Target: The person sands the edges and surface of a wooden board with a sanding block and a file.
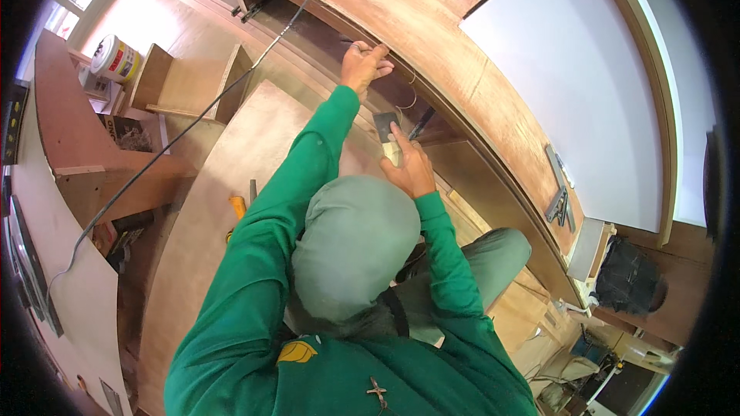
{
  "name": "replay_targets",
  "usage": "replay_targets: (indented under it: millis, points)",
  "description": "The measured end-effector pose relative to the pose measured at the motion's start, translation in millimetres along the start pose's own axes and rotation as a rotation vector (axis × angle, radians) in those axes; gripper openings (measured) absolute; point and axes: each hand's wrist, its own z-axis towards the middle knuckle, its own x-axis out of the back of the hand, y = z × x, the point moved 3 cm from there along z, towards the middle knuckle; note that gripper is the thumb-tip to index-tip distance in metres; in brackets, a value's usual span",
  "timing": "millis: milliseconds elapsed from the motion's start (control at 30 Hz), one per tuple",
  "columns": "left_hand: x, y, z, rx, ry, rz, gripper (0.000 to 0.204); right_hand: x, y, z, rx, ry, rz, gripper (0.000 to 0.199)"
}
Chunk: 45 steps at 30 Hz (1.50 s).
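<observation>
My left hand [364, 68] is raised to the front edge of the long wooden counter [432, 54], its fingers curled together against that edge. What they pinch, if anything, is too small to make out. A thin pale curl [414, 91] hangs down from the edge beside those fingers. Lower and to the right, my right hand [410, 168] is closed on a scraper [388, 129] with a dark, flat, wide end and a pale yellowish lower part. The index finger lies along this tool, which is apart from the counter edge.
A black cable [254, 68] runs across the left side. A wooden drawer box [189, 81] and a white bucket [116, 58] stand at the far left. On the counter lies a metal square-like tool [558, 189]. A yellow-handled tool [237, 206] rests on the plywood board [208, 262] by my left arm.
</observation>
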Motion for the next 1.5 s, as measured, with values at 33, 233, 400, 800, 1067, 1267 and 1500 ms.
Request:
replay_targets:
  millis: [33,233,400,800,1067,1267,1500]
  points:
    - [-1,-2,-1,0.011,-0.004,-0.012,0.03,0,1,-1,0.006,0.008,0.011,0.076]
    - [4,-4,0,0.035,-0.027,0.001,0.024,19,-9,-5,-0.007,0.033,-0.027,0.076]
    - [14,-4,-18,0.066,-0.119,0.024,0.034,36,-20,12,0.11,0.126,-0.002,0.074]
    - [-27,-12,-48,0.134,-0.133,0.094,0.043,68,-5,-5,0.018,0.041,-0.154,0.074]
    - [-41,-24,-36,0.085,-0.063,0.023,0.036,70,15,-22,0.033,0.098,-0.078,0.074]
    - [-34,-25,-40,0.124,-0.124,0.072,0.037,75,3,-7,0.106,0.171,-0.06,0.074]
    - [-34,-33,-55,0.178,-0.208,0.215,0.045,81,8,0,0.07,0.149,-0.087,0.074]
